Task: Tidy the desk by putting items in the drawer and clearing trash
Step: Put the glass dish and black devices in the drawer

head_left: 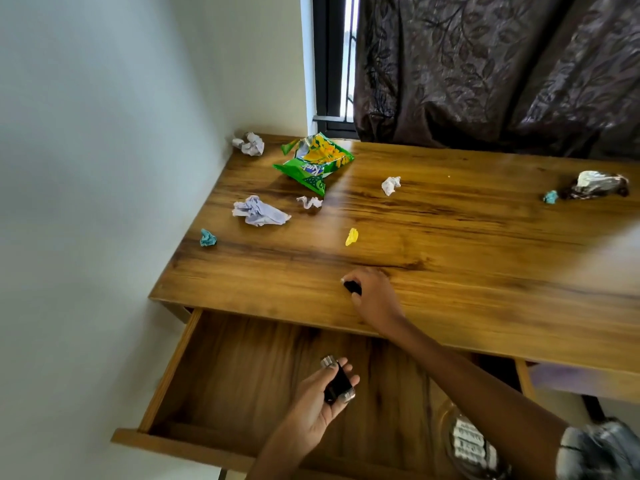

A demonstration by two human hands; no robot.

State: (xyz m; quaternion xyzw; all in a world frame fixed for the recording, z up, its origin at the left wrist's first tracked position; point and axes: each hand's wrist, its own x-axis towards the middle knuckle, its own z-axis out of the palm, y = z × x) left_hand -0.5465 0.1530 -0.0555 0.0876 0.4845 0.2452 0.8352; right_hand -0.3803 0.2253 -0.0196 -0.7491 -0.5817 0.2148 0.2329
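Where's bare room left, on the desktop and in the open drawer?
Desktop: bare from the yellow scrap right toward the foil wrapper, and along the front edge beside the right hand. The back-left corner is crowded around the green chip bag. Drawer: left half bare under the left hand; a round object fills the right.

Desk [450,237]: glossy wood grain; drawer [242,368] under left hand [311,407]: matt wood; snack bag [313,162] beyond right hand [372,294]: shiny plastic; crumpled paper [258,211]: matt, creased; curtain [502,71]: patterned cloth
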